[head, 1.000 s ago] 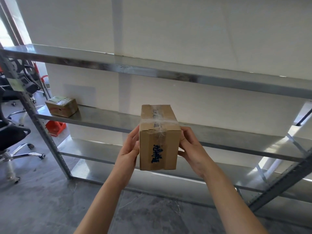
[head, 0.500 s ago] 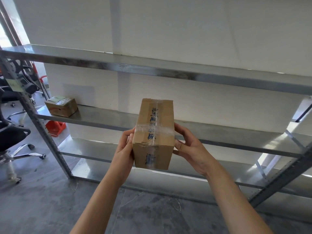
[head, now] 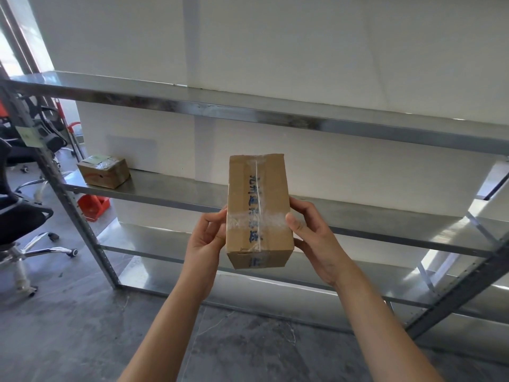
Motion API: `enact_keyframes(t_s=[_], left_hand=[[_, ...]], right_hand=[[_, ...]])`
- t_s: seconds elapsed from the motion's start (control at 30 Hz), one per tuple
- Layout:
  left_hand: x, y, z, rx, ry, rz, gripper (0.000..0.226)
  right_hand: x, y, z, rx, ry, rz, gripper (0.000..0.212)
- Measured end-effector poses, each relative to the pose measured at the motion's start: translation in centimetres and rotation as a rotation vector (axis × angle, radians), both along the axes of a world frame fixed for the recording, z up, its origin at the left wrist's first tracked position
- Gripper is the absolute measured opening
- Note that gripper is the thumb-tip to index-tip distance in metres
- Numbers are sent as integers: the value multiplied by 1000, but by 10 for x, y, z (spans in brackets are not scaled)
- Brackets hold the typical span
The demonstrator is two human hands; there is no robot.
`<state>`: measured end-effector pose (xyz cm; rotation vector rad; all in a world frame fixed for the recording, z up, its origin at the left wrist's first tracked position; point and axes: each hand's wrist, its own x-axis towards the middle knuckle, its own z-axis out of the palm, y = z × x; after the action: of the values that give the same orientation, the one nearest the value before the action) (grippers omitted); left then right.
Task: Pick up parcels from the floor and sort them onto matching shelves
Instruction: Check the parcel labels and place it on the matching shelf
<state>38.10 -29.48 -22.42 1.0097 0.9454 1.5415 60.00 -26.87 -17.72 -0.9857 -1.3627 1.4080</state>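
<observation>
A brown cardboard parcel (head: 257,205), taped with clear tape and printed with blue characters along its top, is held in the air in front of a metal shelf rack (head: 275,117). My left hand (head: 205,238) grips its left side and my right hand (head: 314,238) grips its right side, thumbs on the top face. The parcel is tilted so its long top face looks at me. It hangs level with the middle shelf (head: 170,188). A second, smaller cardboard parcel (head: 103,172) with a green label sits at the left end of that middle shelf.
Black office chairs (head: 19,216) stand on the grey floor at the left. A red crate (head: 92,206) sits behind the rack's left upright (head: 68,205). A lower shelf (head: 154,252) lies beneath the middle one. A white wall backs the rack.
The parcel has tipped back between my hands, from showing its end face to showing its long taped top. Both hands have kept their hold and rose slightly.
</observation>
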Motion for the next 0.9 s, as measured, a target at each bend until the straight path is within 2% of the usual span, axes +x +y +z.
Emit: enact_keyframes(t_s=[0.17, 0.5, 0.57, 0.73, 0.9], left_hand=[[3, 1, -2, 14, 43, 3, 33], [6, 3, -2, -261, 29, -87, 117], [7, 4, -3, -259, 56, -117, 116], [13, -2, 6, -200, 80, -114, 68], [16, -7, 10, -169, 74, -18, 71]], right_hand=[[-6, -4, -2, 27, -41, -63, 82], [-5, -7, -2, 53, 62, -79, 80], [-4, -7, -3, 52, 106, -62, 76], [5, -6, -8, 34, 210, -10, 62], [13, -5, -12, 57, 159, 16, 62]])
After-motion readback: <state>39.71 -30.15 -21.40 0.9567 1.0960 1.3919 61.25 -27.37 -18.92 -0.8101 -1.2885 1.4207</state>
